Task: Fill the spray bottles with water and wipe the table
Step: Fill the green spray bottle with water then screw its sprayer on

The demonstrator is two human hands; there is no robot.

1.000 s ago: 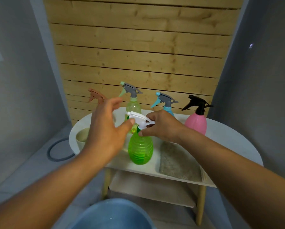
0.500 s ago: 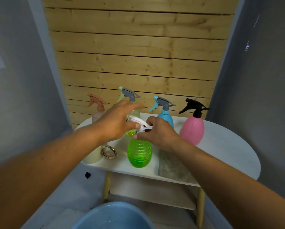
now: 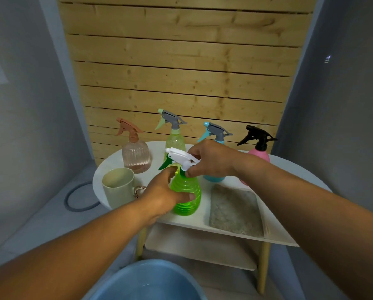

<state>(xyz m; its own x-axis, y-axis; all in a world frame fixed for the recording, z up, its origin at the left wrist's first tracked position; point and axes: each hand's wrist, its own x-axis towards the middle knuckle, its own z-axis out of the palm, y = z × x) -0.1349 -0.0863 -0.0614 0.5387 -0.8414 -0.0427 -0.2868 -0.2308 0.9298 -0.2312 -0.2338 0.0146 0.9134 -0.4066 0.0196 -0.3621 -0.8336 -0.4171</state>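
A bright green spray bottle (image 3: pixel 186 191) with a white trigger head (image 3: pixel 181 158) stands near the front of the white table (image 3: pixel 289 169). My left hand (image 3: pixel 163 193) grips the bottle's body, thumb across the front. My right hand (image 3: pixel 209 160) pinches the white trigger head at its neck. Behind stand a clear brown-topped bottle (image 3: pixel 135 152), a pale green bottle (image 3: pixel 174 135), a blue bottle (image 3: pixel 214 135) partly hidden by my right hand, and a pink bottle (image 3: pixel 259 152) with a black head. A grey cloth (image 3: pixel 235 210) lies right of the green bottle.
A beige mug (image 3: pixel 118 187) sits at the table's left front edge. A blue basin (image 3: pixel 146 282) lies on the floor below me. A lower shelf (image 3: pixel 198 245) runs under the tabletop. A grey hose loop (image 3: pixel 79 199) lies on the floor at left. Wooden slats back the table.
My left hand dropped from the trigger head to the green bottle's body and now grips it. My right hand stays on the white head. The mug is now uncovered.
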